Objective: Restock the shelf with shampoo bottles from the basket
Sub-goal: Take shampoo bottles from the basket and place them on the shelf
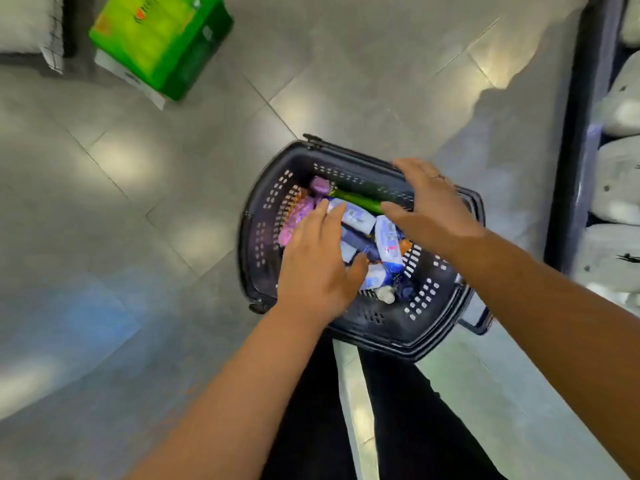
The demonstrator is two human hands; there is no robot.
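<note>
Two hands: the left hand (315, 268) and the right hand (431, 209) both reach down into one basket (250, 237). The head view looks straight down and is slightly blurred.
Left hand fingers (330, 218): nearly straight and close together, palm down, thumb spread out sideways. They grip nothing.
Left hand contact: the fingertips lie over the end of one of the white bottles (389, 245). The thumb tip is at another. The blur hides whether skin touches plastic.
Right hand fingers (405, 167): spread wide and loosely bent, palm down, holding nothing. The farthest fingertip is over the basket's far rim.
Right thumb: its tip is just beside one end of the green bottle (356, 199); whether they touch cannot be told.
Green bottle: lies flat just beyond the left fingertips. Its long axis runs diagonally from there to the right thumb.
White bottles: several with blue labels lie flat between the two hands, pointing different ways.
Purple bottles (320, 186): just left of the left fingertips, against the basket wall.
Basket: black, perforated, on the grey tiled floor (173, 174) beneath both hands.
Shelf (575, 140): well to the right of the right fingers, a dark edge with pale packs behind it.
Green carton (156, 39): on the floor, well beyond the left fingertips.
</note>
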